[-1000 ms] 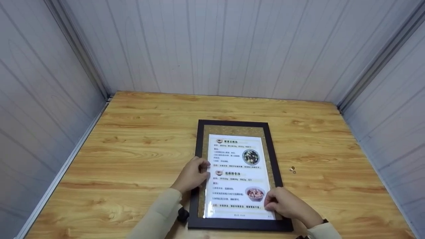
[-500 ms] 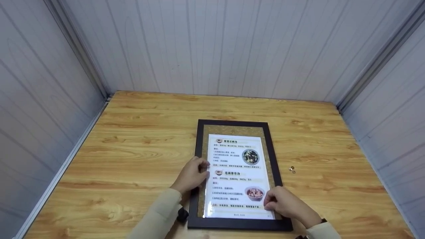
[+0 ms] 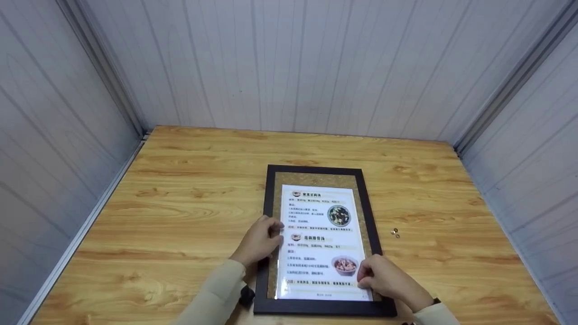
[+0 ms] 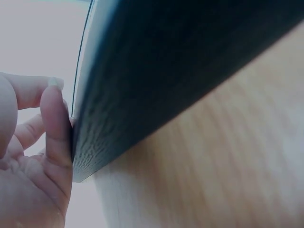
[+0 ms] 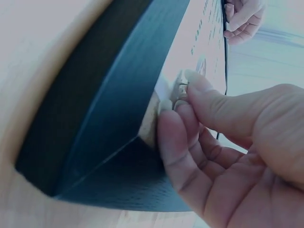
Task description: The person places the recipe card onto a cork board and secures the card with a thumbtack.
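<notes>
A white printed recipe sheet [image 3: 311, 266] with glossy reflections lies on a cork board [image 3: 311, 178] in a dark frame [image 3: 325, 308]. My left hand [image 3: 258, 240] reaches over the frame's left side, its loosely bent fingers resting at the sheet's left edge. Near the sheet's lower right corner, my right hand [image 3: 388, 276] pinches a small metal thumbtack [image 5: 182, 88] between thumb and fingertips, right at the sheet's surface. Most of the tack is hidden by the fingers. In the left wrist view, the dark frame side [image 4: 142, 85] runs beside the left hand.
A few small, shiny round pieces [image 3: 395, 233] lie on the wooden table [image 3: 189, 203] to the right of the frame. Pale panel walls [image 3: 280, 67] enclose the table at the back and both sides.
The head view has shifted slightly. Both hands keep their places on the sheet, and the frame stays where it was.
</notes>
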The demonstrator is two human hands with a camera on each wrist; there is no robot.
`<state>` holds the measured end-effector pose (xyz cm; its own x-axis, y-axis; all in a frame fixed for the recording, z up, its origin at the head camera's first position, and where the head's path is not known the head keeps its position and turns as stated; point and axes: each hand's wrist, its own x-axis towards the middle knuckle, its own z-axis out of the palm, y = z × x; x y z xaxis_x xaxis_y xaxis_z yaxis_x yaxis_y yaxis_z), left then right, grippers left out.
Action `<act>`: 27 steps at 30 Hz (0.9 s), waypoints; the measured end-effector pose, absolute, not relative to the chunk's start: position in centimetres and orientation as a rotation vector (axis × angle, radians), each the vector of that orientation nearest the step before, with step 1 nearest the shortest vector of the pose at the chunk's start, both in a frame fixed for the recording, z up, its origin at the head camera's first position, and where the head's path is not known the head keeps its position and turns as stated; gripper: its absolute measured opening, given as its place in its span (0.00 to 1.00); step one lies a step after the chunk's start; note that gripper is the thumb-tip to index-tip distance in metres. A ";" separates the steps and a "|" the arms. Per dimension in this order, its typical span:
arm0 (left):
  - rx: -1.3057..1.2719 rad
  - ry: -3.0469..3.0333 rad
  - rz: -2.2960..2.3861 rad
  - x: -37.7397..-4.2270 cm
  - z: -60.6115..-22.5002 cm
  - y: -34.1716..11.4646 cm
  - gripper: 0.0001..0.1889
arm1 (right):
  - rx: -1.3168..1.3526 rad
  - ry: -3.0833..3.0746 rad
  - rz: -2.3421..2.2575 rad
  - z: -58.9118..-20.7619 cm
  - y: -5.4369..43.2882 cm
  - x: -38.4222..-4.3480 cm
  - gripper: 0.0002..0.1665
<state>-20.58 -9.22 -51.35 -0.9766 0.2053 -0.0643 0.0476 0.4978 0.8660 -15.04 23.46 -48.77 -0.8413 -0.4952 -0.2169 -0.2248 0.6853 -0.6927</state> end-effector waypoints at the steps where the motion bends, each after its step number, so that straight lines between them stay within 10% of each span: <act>1: 0.221 2.573 1.486 -20.5 -51.4 -9.2 0.12 | -0.557 2.503 -0.961 -48.8 23.4 -15.0 0.09; 27: 0.279 2.560 1.445 -20.4 -51.4 -9.4 0.14 | -0.469 2.397 -1.013 -48.6 23.8 -16.2 0.13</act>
<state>-20.43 -9.45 -51.45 -0.9645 0.2544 -0.0713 0.0705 0.5078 0.8586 -16.17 23.80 -48.59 -0.8199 -0.4847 -0.3047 -0.1193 0.6652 -0.7371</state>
